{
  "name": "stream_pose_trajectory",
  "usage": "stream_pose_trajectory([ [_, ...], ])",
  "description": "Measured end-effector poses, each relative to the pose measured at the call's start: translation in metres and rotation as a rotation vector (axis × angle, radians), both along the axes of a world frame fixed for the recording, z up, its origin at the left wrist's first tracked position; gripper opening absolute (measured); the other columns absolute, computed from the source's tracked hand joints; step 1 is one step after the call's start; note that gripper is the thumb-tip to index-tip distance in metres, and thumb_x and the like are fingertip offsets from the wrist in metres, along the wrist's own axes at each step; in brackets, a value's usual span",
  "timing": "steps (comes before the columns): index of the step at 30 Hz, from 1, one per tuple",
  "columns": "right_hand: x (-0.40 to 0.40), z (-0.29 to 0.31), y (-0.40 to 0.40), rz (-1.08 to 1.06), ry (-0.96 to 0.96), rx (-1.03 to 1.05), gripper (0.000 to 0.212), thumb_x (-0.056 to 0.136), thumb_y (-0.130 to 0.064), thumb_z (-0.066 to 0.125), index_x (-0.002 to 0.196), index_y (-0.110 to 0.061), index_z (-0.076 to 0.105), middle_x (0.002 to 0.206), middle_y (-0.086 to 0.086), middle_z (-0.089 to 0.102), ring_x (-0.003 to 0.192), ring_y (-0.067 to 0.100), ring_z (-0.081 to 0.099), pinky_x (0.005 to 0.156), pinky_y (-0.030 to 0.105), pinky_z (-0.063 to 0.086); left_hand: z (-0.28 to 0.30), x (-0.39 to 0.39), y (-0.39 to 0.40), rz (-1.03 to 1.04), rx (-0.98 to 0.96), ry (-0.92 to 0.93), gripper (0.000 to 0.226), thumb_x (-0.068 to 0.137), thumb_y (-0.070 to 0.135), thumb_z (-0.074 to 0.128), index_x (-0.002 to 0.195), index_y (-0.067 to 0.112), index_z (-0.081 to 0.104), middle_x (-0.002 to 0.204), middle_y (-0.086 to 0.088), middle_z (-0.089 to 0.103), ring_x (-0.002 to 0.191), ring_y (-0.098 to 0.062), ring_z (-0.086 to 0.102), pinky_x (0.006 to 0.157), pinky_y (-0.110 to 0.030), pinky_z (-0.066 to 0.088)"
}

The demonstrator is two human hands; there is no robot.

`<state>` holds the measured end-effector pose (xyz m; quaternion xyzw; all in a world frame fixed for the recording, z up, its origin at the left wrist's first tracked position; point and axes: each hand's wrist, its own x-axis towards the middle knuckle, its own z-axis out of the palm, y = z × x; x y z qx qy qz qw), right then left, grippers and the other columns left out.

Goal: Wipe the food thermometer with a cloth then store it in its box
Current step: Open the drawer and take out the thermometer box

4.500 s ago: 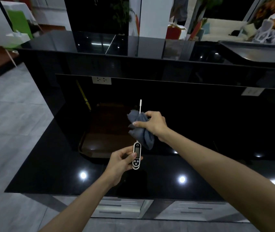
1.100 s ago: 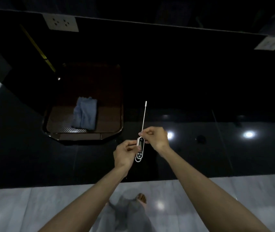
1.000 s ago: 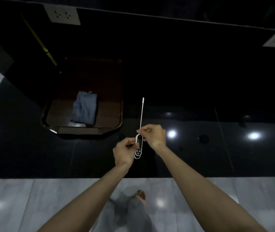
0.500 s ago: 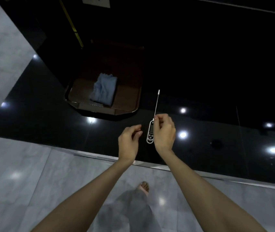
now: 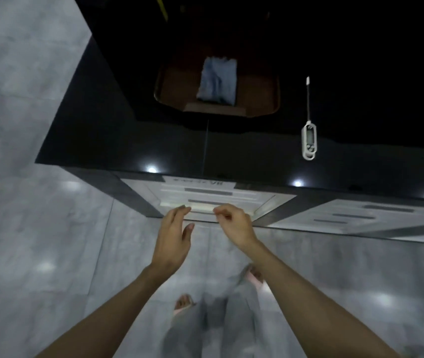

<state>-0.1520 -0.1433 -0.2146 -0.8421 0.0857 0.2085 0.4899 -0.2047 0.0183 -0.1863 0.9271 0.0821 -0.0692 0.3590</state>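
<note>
The white food thermometer (image 5: 309, 140) lies on the black counter (image 5: 244, 151) with its thin probe stretched out toward the back. A folded blue-grey cloth (image 5: 217, 83) rests in the brown tray (image 5: 265, 104) further back on the counter. My left hand (image 5: 172, 241) and my right hand (image 5: 234, 226) hang empty below the counter's front edge, in front of a white drawer (image 5: 205, 200). The left hand's fingers are spread; the right hand's fingers are loosely curled with nothing in them. No box is in view.
More white drawer fronts (image 5: 361, 215) run to the right under the counter edge. Grey tiled floor (image 5: 24, 202) lies to the left and below. My legs and bare feet (image 5: 183, 303) show at the bottom.
My right hand has let go of the thermometer, which now lies on the counter. Both hands have dropped below the counter edge toward the drawers. The view has tilted down.
</note>
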Motion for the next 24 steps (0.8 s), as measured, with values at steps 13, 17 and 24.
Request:
stream_pose_trajectory([
  [13, 0.071, -0.083, 0.035, -0.894, 0.515, 0.751, 0.016, 0.092, 0.003, 0.050, 0.101, 0.001, 0.063, 0.082, 0.011, 0.061, 0.074, 0.016, 0.059, 0.071, 0.026, 0.055, -0.099, 0.038, 0.014, -0.139, 0.007, -0.014, 0.051, 0.097, 0.016, 0.048, 0.146, 0.019, 0.032, 0.159, 0.002, 0.019, 0.147, -0.012, 0.010, 0.114, -0.026, 0.018],
  [17, 0.066, -0.080, 0.036, -0.942, 0.541, 0.883, 0.020, 0.090, 0.011, 0.050, 0.104, 0.002, 0.062, 0.084, 0.014, 0.064, 0.076, 0.019, 0.063, 0.072, 0.030, 0.060, -0.097, 0.029, 0.020, -0.143, 0.063, -0.132, 0.049, 0.097, 0.014, 0.048, 0.144, 0.017, 0.035, 0.159, 0.001, 0.019, 0.146, -0.011, 0.012, 0.113, -0.025, 0.019],
  [24, 0.010, -0.080, 0.047, -0.958, 0.476, 0.766, 0.019, 0.089, 0.008, 0.048, 0.086, -0.006, 0.061, 0.076, 0.010, 0.061, 0.068, 0.016, 0.057, 0.082, 0.030, 0.055, -0.082, 0.011, 0.030, -0.172, 0.165, -0.243, 0.050, 0.095, 0.012, 0.050, 0.143, 0.014, 0.036, 0.157, -0.002, 0.024, 0.147, -0.015, 0.013, 0.116, -0.033, 0.018],
])
